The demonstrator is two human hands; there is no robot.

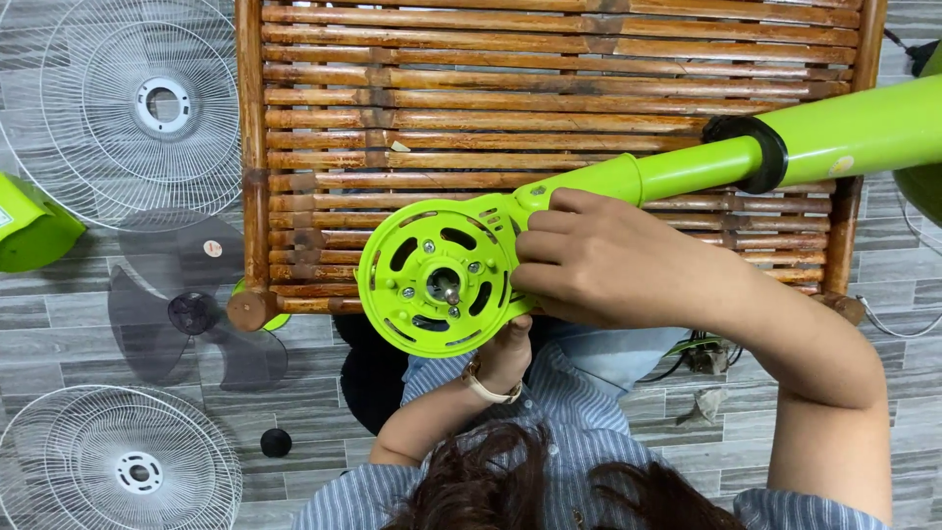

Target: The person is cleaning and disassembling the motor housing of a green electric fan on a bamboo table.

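Note:
A lime green fan head (437,276) lies on a slatted wooden table (549,93), its round motor plate with screws and a centre shaft facing up. Its green pole (844,132) runs off to the upper right through a black collar ring (760,153). My right hand (599,260) grips the neck of the fan head just right of the round plate. My left hand (507,345), with a watch on the wrist, reaches up from below and holds the lower right edge of the plate; its fingers are partly hidden.
On the grey plank floor to the left lie two white wire fan grilles (137,108) (108,471), a grey translucent fan blade (191,314), a small black cap (276,443) and a green casing part (29,226). Cables (888,319) trail at the right.

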